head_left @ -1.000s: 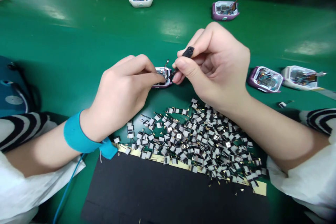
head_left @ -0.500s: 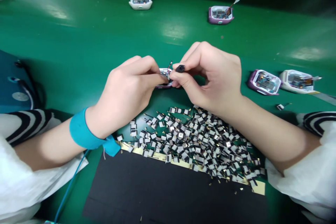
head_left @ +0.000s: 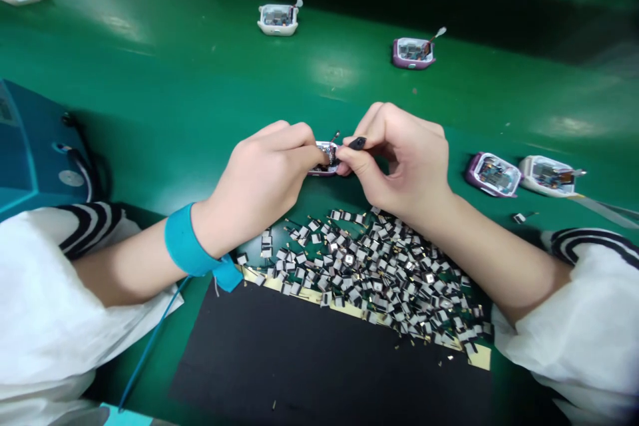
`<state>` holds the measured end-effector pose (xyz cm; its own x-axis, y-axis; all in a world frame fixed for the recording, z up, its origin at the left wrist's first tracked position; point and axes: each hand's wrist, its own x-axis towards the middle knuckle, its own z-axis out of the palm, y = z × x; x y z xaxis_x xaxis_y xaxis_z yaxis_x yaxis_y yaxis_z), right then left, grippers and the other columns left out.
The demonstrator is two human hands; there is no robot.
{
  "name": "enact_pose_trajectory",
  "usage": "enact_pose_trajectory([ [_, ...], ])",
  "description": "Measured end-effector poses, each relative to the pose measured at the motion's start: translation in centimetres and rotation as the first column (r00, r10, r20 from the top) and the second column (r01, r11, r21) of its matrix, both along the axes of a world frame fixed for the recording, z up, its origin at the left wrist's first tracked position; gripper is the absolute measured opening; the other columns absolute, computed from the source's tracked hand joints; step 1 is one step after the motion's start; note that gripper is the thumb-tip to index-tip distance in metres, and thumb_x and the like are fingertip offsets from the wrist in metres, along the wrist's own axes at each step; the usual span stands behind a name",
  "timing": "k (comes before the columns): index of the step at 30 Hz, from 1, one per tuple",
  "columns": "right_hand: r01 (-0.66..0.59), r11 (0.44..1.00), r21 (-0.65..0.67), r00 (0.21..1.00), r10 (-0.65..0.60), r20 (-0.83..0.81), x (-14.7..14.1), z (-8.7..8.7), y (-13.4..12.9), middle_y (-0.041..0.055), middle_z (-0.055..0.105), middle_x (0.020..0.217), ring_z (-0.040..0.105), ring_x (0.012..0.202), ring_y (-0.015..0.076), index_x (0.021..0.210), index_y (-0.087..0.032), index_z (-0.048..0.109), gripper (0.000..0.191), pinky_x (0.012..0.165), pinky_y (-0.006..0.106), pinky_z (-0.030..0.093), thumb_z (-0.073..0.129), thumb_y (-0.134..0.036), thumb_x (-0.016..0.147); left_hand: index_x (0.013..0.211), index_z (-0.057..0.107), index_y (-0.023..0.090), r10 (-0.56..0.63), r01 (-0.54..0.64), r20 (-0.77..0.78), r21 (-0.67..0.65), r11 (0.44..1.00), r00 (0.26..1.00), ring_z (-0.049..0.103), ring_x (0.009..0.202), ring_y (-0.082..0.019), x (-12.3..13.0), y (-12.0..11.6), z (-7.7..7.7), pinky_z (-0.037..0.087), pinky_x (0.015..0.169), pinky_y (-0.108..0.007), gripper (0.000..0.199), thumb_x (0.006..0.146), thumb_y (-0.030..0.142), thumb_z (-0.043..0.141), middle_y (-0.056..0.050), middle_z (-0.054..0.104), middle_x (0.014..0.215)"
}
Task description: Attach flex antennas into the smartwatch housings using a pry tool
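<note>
The scene is taken by one camera worn on the person's head, and it is directed forward and downward across the green workbench (head_left: 164, 113) from its near edge. The left hand (head_left: 254, 190) and the right hand (head_left: 404, 163) are seen from above and rather close, near the middle of the frame. The left forearm (head_left: 134, 259) and the right forearm (head_left: 499, 266) enter from the lower sides, and the bench's far part is seen toward the top.

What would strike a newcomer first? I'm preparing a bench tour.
A sprawling heap of tiny black-and-white tabs with gold leads dominates the glossy green bench below the hands. Above it, the left hand, wearing a turquoise wrist strap, and the right hand, pinching a black tool, meet over a small purple-rimmed open device housing.
</note>
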<state>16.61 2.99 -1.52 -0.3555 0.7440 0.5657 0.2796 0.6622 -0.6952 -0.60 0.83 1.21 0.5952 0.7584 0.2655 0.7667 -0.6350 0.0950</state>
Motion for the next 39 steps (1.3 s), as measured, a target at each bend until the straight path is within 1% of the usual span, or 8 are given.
enact_pose_trajectory([
  [7, -0.045, 0.999, -0.011, 0.999, 0.045, -0.018, -0.2, 0.0, 0.3, -0.002, 0.046, 0.059, 0.051, 0.058, 0.0116, 0.06, -0.021, 0.037, 0.037, 0.056, 0.027, 0.049, 0.057, -0.048, 0.075, 0.074, 0.056, 0.016, 0.011, -0.011, -0.006, 0.01, 1.0, 1.0, 0.048, 0.066, -0.013, 0.0, 0.0, 0.0, 0.037, 0.059, -0.024, 0.025, 0.086, 0.017, 0.035, -0.001, 0.054, 0.072],
  [14, -0.03, 0.991, 0.129, 0.996, 0.019, 0.084, -0.3, 0.5, 0.2, -0.0029, 0.045, 0.057, 0.049, 0.056, 0.0099, 0.061, -0.02, 0.035, 0.03, 0.052, 0.025, 0.047, 0.051, -0.035, 0.082, 0.074, 0.058, 0.016, -0.003, 0.003, 0.033, 0.009, 1.0, 0.999, 0.05, 0.068, -0.014, -0.1, 0.0, -0.2, 0.038, 0.059, -0.025, 0.026, 0.086, 0.018, 0.035, -0.001, 0.057, 0.074],
  [16, -0.039, 0.996, 0.082, 0.998, 0.035, 0.049, -0.3, 0.5, 0.2, -0.0033, 0.045, 0.059, 0.05, 0.055, 0.0079, 0.062, -0.019, 0.035, 0.029, 0.049, 0.022, 0.046, 0.051, -0.031, 0.082, 0.076, 0.059, 0.017, -0.009, 0.009, 0.045, -0.003, 1.0, 0.999, 0.051, 0.069, -0.014, -0.2, 0.0, -0.2, 0.04, 0.06, -0.025, 0.027, 0.087, 0.018, 0.035, -0.001, 0.057, 0.075],
  [20, -0.083, 0.986, -0.147, 0.984, 0.058, -0.167, 0.2, 0.4, 0.3, -0.0043, 0.048, 0.07, 0.053, 0.051, 0.0032, 0.068, -0.019, 0.036, 0.023, 0.044, 0.016, 0.047, 0.052, -0.028, 0.082, 0.084, 0.061, 0.017, -0.019, 0.02, 0.076, -0.015, 1.0, 0.997, 0.053, 0.07, -0.013, -0.2, 0.0, -0.1, 0.043, 0.063, -0.025, 0.023, 0.086, 0.017, 0.038, -0.001, 0.059, 0.078],
  [23, -0.052, 0.981, -0.185, 0.965, 0.002, -0.261, 0.8, 0.4, 0.4, -0.005, 0.049, 0.072, 0.055, 0.053, 0.0027, 0.071, -0.019, 0.038, 0.02, 0.046, 0.014, 0.048, 0.052, -0.029, 0.082, 0.087, 0.062, 0.017, -0.026, 0.028, 0.098, -0.015, 1.0, 0.995, 0.053, 0.071, -0.013, -0.2, 0.0, -0.1, 0.044, 0.063, -0.025, 0.022, 0.086, 0.017, 0.041, -0.002, 0.06, 0.08],
  [29, -0.085, 0.975, -0.207, 0.971, 0.035, -0.236, 0.7, 0.6, 0.5, -0.004, 0.049, 0.07, 0.057, 0.062, 0.0054, 0.071, -0.018, 0.041, 0.024, 0.054, 0.015, 0.05, 0.056, -0.035, 0.079, 0.087, 0.063, 0.018, -0.021, 0.021, 0.099, 0.0, 1.0, 0.995, 0.053, 0.069, -0.013, 0.1, -0.1, 0.2, 0.044, 0.061, -0.025, 0.021, 0.086, 0.018, 0.043, -0.001, 0.061, 0.081],
  [33, -0.124, 0.962, -0.243, 0.978, 0.076, -0.196, 0.6, 0.8, 0.6, -0.0038, 0.05, 0.069, 0.056, 0.06, 0.0054, 0.07, -0.017, 0.04, 0.026, 0.052, 0.015, 0.048, 0.057, -0.035, 0.078, 0.087, 0.063, 0.019, -0.017, 0.017, 0.115, 0.002, 1.0, 0.993, 0.054, 0.072, -0.013, 0.2, -0.2, 0.3, 0.044, 0.062, -0.025, 0.018, 0.084, 0.017, 0.046, 0.0, 0.061, 0.082],
  [39, -0.097, 0.954, -0.285, 0.987, 0.055, -0.152, 0.7, 0.9, 0.6, -0.0024, 0.052, 0.074, 0.056, 0.059, 0.0049, 0.07, -0.016, 0.04, 0.026, 0.051, 0.014, 0.047, 0.056, -0.034, 0.079, 0.087, 0.063, 0.021, 0.016, -0.012, 0.133, -0.028, 1.0, 0.991, 0.054, 0.075, -0.012, 0.4, -0.3, 0.3, 0.043, 0.065, -0.024, 0.019, 0.085, 0.015, 0.045, 0.001, 0.06, 0.084],
])
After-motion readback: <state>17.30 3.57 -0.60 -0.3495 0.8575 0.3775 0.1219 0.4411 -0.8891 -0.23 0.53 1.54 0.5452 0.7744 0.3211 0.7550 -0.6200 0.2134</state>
